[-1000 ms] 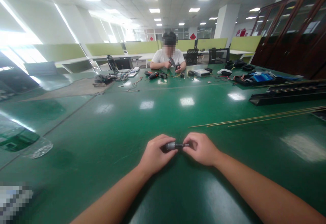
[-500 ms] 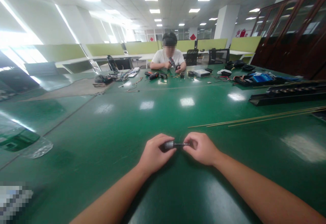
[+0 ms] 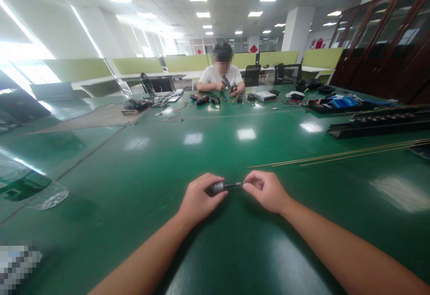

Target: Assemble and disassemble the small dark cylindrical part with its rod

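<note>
Grey-and-black cylindrical tool (image 3: 218, 187) sits between thumb and fingers of left hand (image 3: 196, 200), thin shaft (image 3: 231, 185) aimed at right hand (image 3: 268, 192). Right thumb and fingertips close together just beside the tip (can't tell if anything's pinched). Both hands over green surface (image 3: 161, 151), brass-coloured rods (image 3: 336, 155) farther off.

Left of the square white pillar (image 3: 298, 28) are lime-green fabric-like partitions (image 3: 186, 63) and glaring white windows (image 3: 22, 50); right of it, a dark-brown glass-doored wooden cabinet (image 3: 383, 46).
</note>
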### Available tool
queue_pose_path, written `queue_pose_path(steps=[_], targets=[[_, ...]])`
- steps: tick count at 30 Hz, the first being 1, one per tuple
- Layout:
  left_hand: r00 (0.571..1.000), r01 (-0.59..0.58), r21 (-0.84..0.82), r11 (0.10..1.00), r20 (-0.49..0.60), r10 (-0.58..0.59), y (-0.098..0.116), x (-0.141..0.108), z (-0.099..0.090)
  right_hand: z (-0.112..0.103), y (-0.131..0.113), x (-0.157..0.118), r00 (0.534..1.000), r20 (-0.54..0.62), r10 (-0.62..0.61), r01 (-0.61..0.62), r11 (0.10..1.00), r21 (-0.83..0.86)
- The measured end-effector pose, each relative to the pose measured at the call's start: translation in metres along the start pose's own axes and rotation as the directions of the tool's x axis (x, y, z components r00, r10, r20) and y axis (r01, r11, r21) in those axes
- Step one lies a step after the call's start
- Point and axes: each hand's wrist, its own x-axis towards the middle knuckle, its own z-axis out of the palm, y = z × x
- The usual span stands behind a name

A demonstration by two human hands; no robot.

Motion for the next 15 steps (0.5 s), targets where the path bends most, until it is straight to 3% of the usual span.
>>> queue_pose_path(steps=[4,7,10,13,15], targets=[[0.985,0.118,0.008,0.993,-0.125,-0.116,-0.012,0.005,-0.001,0.002,0.007,0.006,0.995,-0.028,0.092,-0.084,0.971,0.223],[0.953,0.239,-0.065,0.969,-0.174,-0.247,-0.019,0.006,0.0,0.005,0.008,0.007,0.994,0.004,0.114,-0.112,0.967,0.23],[0.923,0.287,-0.222,0.932,-0.197,-0.332,-0.022,0.005,-0.004,0.007,0.005,0.006,0.995,0.04,0.089,-0.096,0.972,0.214],[0.884,0.27,-0.366,0.891,-0.272,-0.38,-0.015,0.002,-0.019,0.009,0.001,0.004,0.995,0.064,0.076,-0.088,0.977,0.196],[0.861,0.283,-0.346,0.895,-0.32,-0.396,-0.008,-0.002,-0.036,0.01,-0.001,0.003,0.994,0.078,0.071,-0.084,0.98,0.181]])
